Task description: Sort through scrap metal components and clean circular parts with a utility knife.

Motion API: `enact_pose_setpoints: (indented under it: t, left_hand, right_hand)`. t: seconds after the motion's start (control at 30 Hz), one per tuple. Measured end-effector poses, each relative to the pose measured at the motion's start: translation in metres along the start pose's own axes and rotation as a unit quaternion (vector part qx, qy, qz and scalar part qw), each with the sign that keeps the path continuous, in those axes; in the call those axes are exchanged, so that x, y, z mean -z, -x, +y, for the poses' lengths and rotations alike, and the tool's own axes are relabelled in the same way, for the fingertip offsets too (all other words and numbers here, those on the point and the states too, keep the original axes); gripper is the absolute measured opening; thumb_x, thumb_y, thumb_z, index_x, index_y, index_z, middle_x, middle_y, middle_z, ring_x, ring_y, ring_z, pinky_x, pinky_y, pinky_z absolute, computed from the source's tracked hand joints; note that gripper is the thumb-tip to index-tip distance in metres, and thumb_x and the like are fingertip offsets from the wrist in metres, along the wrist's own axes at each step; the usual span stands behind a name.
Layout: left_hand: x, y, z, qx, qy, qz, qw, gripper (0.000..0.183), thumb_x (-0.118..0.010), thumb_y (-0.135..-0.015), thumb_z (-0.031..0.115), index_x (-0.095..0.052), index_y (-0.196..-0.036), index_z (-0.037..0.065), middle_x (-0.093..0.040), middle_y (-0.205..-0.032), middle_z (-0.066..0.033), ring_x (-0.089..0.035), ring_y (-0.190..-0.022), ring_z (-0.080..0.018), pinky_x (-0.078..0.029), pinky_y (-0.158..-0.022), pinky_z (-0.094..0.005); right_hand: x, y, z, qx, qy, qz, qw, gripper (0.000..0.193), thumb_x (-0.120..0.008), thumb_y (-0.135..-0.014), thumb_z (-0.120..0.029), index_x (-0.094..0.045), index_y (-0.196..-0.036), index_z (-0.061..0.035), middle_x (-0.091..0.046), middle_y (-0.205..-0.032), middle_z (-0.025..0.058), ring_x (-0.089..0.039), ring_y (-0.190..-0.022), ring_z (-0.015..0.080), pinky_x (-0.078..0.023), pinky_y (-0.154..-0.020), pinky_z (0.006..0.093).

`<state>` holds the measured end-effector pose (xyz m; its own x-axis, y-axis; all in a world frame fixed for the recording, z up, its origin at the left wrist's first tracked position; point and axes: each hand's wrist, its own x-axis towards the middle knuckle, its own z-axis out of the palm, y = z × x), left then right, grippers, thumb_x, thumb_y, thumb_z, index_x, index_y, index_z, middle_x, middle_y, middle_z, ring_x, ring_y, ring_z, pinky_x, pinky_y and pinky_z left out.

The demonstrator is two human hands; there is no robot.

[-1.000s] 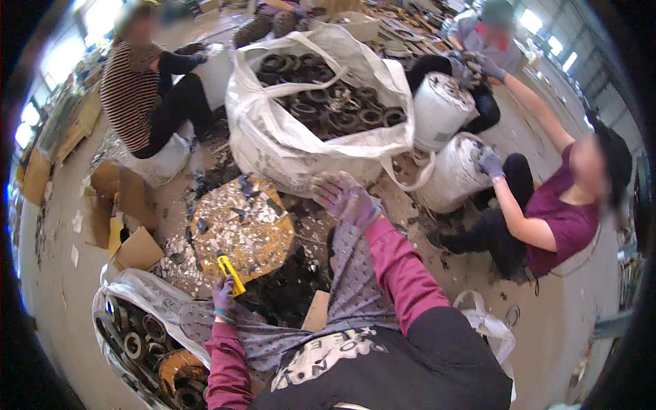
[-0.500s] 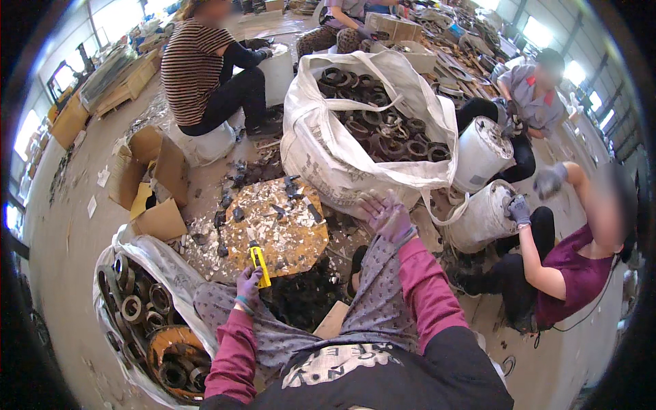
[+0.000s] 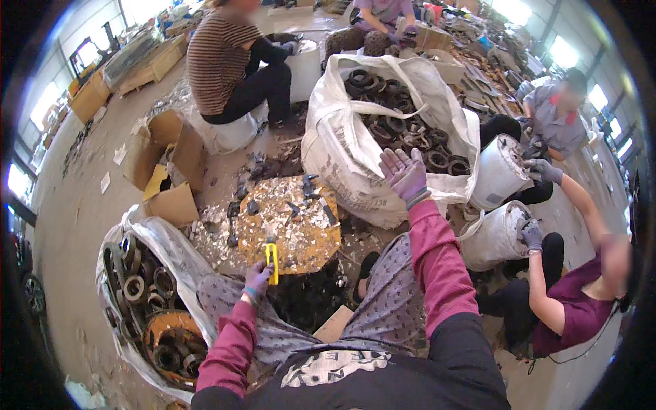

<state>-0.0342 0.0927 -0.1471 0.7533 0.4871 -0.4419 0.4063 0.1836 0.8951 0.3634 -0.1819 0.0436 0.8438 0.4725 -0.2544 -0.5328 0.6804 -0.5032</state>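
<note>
In my left hand (image 3: 258,277), gloved in purple, is a yellow utility knife (image 3: 272,263), held over the near edge of a wooden board (image 3: 318,253). White flakes and dark scraps are strewn over the board. My right hand (image 3: 404,174), in a grey-purple glove, is raised with its fingers spread and nothing in it. It is in front of the near side of a big white bulk bag (image 3: 342,174), which holds many dark rings (image 3: 389,126). I cannot tell whether the hand touches the bag.
At my left, an open white sack (image 3: 181,253) holds rings and a rusty round part (image 3: 158,328). Beyond it stands an open cardboard box (image 3: 184,150). Several co-workers sit around; those at right are beside white drums (image 3: 495,236). Debris covers the floor around the board.
My right hand has moved right and up toward the bulk bag, its fingers now spread wider. The knife stays in my left hand, now more upright. The whole view has shifted slightly.
</note>
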Motion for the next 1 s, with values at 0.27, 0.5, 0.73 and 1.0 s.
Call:
enact_pose_setpoints:
  t: [0.27,0.5,0.73,1.0]
  left_hand:
    - [-0.057,-0.069,0.038,0.004,-0.070,0.004,0.998,0.021,-0.063,-0.087,0.016,-0.063,-0.102,0.002,-0.062,-0.081,-0.0006,-0.053,-0.069,-0.0094,-0.044,-0.064,-0.0254]
    - [-0.070,-0.118,0.009,0.010,-0.327,0.061,0.943,0.033,-0.068,-0.083,0.029,-0.066,-0.101,0.001,-0.069,-0.080,-0.0091,-0.061,-0.069,-0.0149,-0.050,-0.064,-0.0327]
    - [-0.065,-0.082,0.023,-0.150,-0.514,0.239,0.810,0.078,-0.064,-0.074,0.056,-0.045,-0.129,0.004,-0.050,-0.126,-0.0215,-0.049,-0.115,-0.0370,-0.042,-0.093,-0.0446]
    - [-0.068,0.001,0.070,-0.176,-0.263,0.148,0.937,0.051,-0.063,-0.083,0.035,-0.053,-0.117,-0.002,-0.059,-0.109,-0.0211,-0.056,-0.103,-0.0338,-0.043,-0.091,-0.0396]
  right_hand:
    - [0.008,-0.052,-0.017,0.018,0.016,0.029,0.999,0.076,-0.045,-0.091,-0.052,-0.018,-0.145,-0.0053,-0.044,-0.134,0.0169,-0.049,-0.119,0.0326,-0.041,-0.100,0.0475]
    - [-0.013,-0.064,-0.027,0.038,-0.084,-0.041,0.995,0.103,-0.049,-0.081,-0.069,0.009,-0.148,-0.0185,-0.005,-0.155,0.0129,-0.018,-0.140,0.0353,-0.026,-0.108,0.0587]
    - [-0.028,-0.018,-0.019,0.028,-0.249,-0.187,0.950,0.107,-0.065,-0.072,-0.065,0.002,-0.147,-0.0276,0.000,-0.154,0.0115,-0.033,-0.130,0.0392,-0.030,-0.102,0.0642]
    - [-0.052,0.050,0.026,-0.053,-0.199,-0.140,0.968,0.018,-0.066,-0.086,-0.026,-0.064,-0.091,-0.0081,-0.064,-0.099,0.0078,-0.060,-0.093,0.0191,-0.053,-0.058,0.0199]
